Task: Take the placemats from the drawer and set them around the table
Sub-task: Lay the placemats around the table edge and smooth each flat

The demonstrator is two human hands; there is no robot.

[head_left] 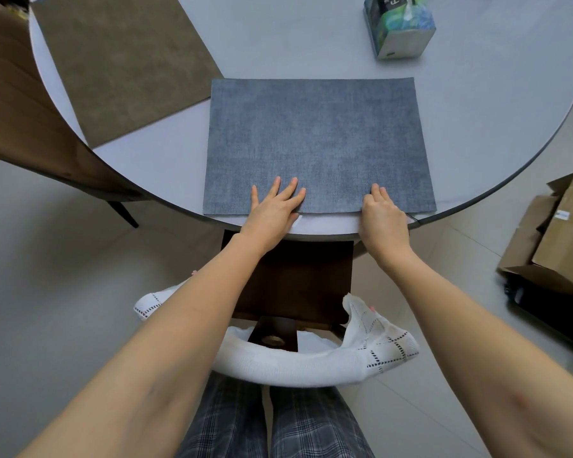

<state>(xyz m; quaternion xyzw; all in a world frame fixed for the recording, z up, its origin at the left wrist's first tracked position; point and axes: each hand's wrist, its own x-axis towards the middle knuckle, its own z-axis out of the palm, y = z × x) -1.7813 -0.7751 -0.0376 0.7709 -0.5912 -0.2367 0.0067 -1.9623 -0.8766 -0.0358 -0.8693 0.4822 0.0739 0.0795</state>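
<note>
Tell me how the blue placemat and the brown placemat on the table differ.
The blue placemat is blue-grey and lies square to the near edge of the table; the brown placemat is olive-brown and lies turned at an angle on the left side. The left hand presses flat on the blue one and the right hand is at its near edge; nothing touches the brown one. Both are flat, textured rectangles.

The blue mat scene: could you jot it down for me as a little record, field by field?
table: round, pale grey
blue mat: flat at the near edge
brown mat: flat, to the left of the blue one, set at an angle
left hand: fingers spread, pressing on the blue mat
right hand: fingers curled at the mat's near edge
tissue box: far side of the table
chair: tucked under the table's near edge
cardboard boxes: on the floor, right
</note>
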